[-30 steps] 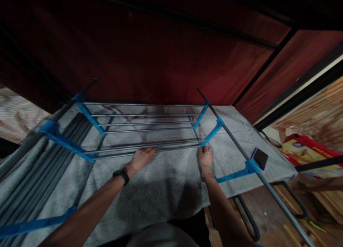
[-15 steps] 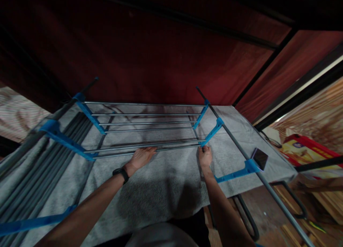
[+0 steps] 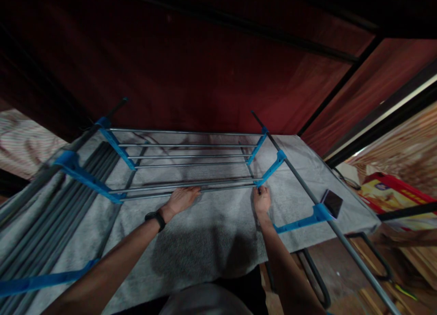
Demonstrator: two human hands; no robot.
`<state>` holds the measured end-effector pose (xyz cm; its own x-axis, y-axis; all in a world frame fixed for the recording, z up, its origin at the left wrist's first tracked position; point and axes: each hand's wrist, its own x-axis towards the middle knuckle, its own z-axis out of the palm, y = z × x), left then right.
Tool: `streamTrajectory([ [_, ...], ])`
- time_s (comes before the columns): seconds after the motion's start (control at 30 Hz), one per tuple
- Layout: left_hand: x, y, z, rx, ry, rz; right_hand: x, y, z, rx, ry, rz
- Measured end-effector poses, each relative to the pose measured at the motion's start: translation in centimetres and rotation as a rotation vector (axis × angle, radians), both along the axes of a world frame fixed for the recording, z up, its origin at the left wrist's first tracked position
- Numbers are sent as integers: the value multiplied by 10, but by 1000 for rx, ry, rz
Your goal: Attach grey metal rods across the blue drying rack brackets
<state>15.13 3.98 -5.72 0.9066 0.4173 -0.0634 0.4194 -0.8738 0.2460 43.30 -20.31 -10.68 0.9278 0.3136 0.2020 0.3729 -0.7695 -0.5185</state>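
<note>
A rack of thin metal tubes and blue plastic brackets lies on a grey cloth. My left hand [image 3: 183,200], a dark band on its wrist, is at the nearest metal tube [image 3: 143,196], fingers closed along it. My right hand [image 3: 262,200] is closed just below the blue bracket [image 3: 271,168] at that tube's right end, apparently around the grey pole there; the fingers hide most of it. Another blue bracket [image 3: 297,223] juts from the long right-hand pole [image 3: 302,183], beside my right forearm. On the left, a blue bracket [image 3: 87,178] carries the tubes' other ends.
Several loose grey tubes [image 3: 68,215] lie on the left of the cloth [image 3: 205,242]. A phone [image 3: 332,203] rests near the right edge. Dark red fabric [image 3: 205,78] hangs behind. A red and yellow package [image 3: 392,190] and a metal chair frame [image 3: 372,256] are at right.
Both hands keep their places on the rack. The view has shifted very slightly; nothing else visibly moves.
</note>
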Motion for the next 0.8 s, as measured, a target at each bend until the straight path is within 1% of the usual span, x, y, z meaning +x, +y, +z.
streamTrajectory([
  [0.23,2,-2,9,37,88,-11,1,0,-1,-16,-4,1],
  [0.33,3,-2,10,45,108,-12,0,0,0,-18,-3,5],
  [0.53,6,2,7,-22,94,45,-2,-1,3,-14,3,15],
  [0.7,8,4,10,-88,42,44,-3,-1,7,1,6,15],
  [0.8,8,5,10,-79,62,24,-3,-1,9,4,9,13],
])
